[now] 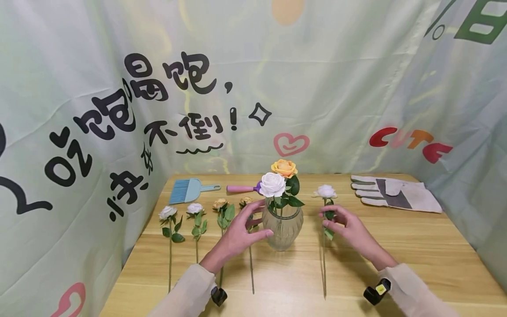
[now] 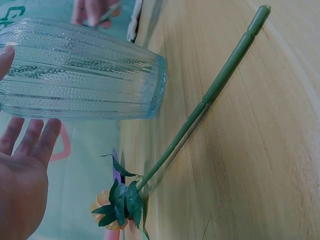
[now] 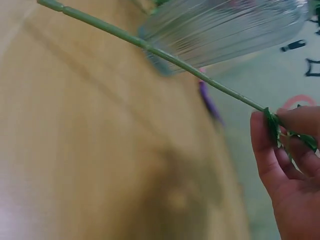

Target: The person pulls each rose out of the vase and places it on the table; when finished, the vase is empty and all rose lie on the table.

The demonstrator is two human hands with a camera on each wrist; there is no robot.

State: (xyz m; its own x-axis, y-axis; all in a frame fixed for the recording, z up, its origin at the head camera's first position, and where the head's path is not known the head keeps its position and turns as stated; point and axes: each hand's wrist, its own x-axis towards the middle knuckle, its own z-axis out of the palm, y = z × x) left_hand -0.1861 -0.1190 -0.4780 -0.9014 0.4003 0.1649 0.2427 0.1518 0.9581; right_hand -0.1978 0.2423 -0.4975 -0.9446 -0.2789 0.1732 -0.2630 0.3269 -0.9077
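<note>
A ribbed clear glass vase (image 1: 282, 233) stands upright on the table, holding one white rose (image 1: 272, 185) and one orange rose (image 1: 284, 168). At its left side is my left hand (image 1: 242, 229), fingers spread and thumb in front. In the left wrist view, the fingertips of that hand (image 2: 25, 170) come right at the glass. To the right of the vase, my right hand (image 1: 348, 229) pinches another white rose (image 1: 326, 191) by its stem near the leaves. Its long green stem (image 3: 200, 77) is raised above the table, with a shadow below in the right wrist view.
Left of the vase lie two white roses (image 1: 168, 213) and two orange roses (image 1: 220, 204), stems toward me. A blue dustpan with brush (image 1: 186, 190) and a pink-handled tool (image 1: 241, 189) lie at the back. Work gloves (image 1: 396, 193) rest at back right. Printed curtains (image 1: 336, 88) surround the table.
</note>
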